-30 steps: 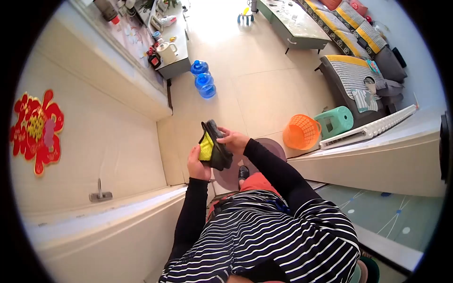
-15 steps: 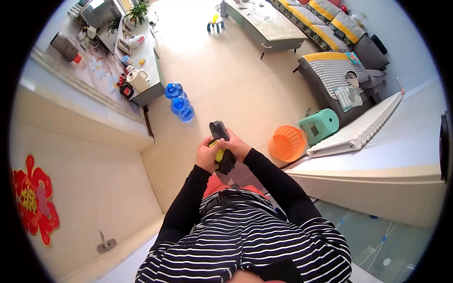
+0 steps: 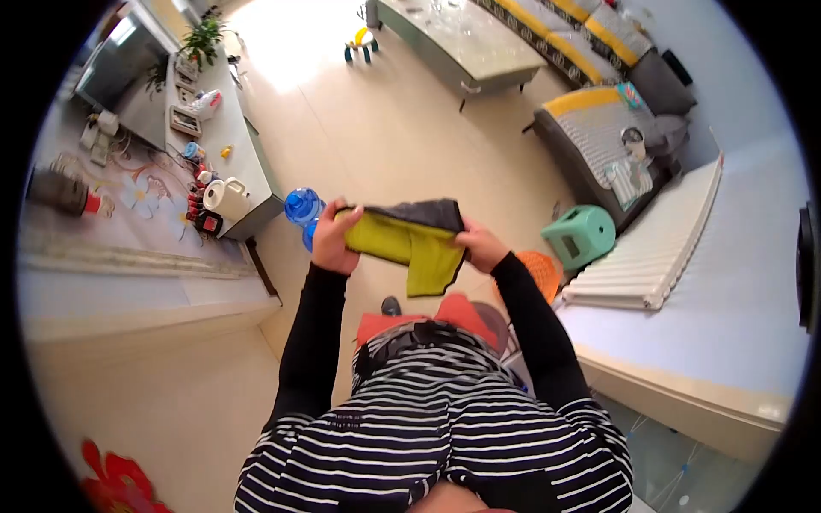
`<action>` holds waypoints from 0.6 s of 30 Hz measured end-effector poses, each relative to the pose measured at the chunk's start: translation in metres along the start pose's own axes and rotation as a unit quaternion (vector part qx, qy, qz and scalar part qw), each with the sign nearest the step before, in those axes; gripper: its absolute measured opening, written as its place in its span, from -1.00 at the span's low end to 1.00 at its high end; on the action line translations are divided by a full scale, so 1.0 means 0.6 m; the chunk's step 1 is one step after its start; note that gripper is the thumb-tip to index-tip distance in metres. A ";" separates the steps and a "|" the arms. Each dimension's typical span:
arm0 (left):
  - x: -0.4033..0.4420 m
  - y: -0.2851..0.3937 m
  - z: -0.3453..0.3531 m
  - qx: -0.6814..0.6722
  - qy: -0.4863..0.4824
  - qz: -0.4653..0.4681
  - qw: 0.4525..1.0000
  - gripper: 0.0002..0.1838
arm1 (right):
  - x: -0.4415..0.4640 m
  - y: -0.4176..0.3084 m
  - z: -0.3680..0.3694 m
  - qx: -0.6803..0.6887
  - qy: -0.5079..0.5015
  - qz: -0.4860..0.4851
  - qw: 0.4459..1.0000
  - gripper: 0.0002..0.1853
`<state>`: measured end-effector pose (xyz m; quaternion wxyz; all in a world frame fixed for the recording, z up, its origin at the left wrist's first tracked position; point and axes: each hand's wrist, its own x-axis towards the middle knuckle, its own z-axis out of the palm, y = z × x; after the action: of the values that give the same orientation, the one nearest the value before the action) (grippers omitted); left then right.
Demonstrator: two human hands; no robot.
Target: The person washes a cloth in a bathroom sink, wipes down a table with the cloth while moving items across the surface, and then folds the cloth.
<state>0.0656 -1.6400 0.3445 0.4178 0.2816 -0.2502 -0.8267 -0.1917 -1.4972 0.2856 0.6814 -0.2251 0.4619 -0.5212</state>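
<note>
A cleaning cloth (image 3: 434, 261), yellow-green on one face and dark grey on the other, is stretched out between my two hands at waist height. My left hand (image 3: 335, 239) pinches its left end, thumb on top. On the other side, my right hand (image 3: 484, 246) grips the right edge. The cloth's upper part is folded over to show grey, and a yellow-green flap hangs down near the right. Below it, one dark shoe (image 3: 391, 305) shows on the floor.
Blue water bottles (image 3: 304, 208) stand on the floor left of my hand. To the right are an orange basket (image 3: 539, 275), a green stool (image 3: 579, 238) and a white radiator (image 3: 654, 248). A cabinet with a kettle (image 3: 227, 199) runs along the left; a coffee table (image 3: 462, 43) stands ahead.
The cloth was bunched up between both hands held close together. Now the hands have moved apart and the cloth is spread between them. The view has turned slightly.
</note>
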 end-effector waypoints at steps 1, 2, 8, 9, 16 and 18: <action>0.036 0.004 -0.002 0.023 -0.066 0.001 0.998 -0.75 | 0.018 -0.010 -0.007 -0.052 0.020 -0.017 0.998 -0.38; 0.074 0.006 0.000 0.043 -0.140 0.007 0.989 -0.75 | 0.027 -0.043 -0.012 -0.156 0.049 0.019 0.986 -0.38; 0.265 0.020 0.109 0.440 -0.162 0.071 0.880 -0.64 | 0.143 -0.108 -0.138 -0.562 0.249 -0.212 0.760 -0.44; 0.299 0.015 0.126 0.477 -0.159 0.064 0.862 -0.61 | 0.159 -0.135 -0.156 -0.617 0.257 -0.230 0.707 -0.48; 0.522 0.026 0.288 0.725 -0.162 0.032 0.669 -0.63 | 0.288 -0.316 -0.332 -0.509 0.272 -0.123 0.807 -0.81; 0.584 0.021 0.308 0.759 -0.184 0.035 0.623 -0.62 | 0.321 -0.380 -0.372 -0.614 0.239 -0.143 0.738 -0.76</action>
<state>-0.2247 -1.9053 0.3952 0.0295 0.3318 -0.8703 -0.3628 -0.4933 -1.7162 0.2839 0.1798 -0.5260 0.7920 -0.2524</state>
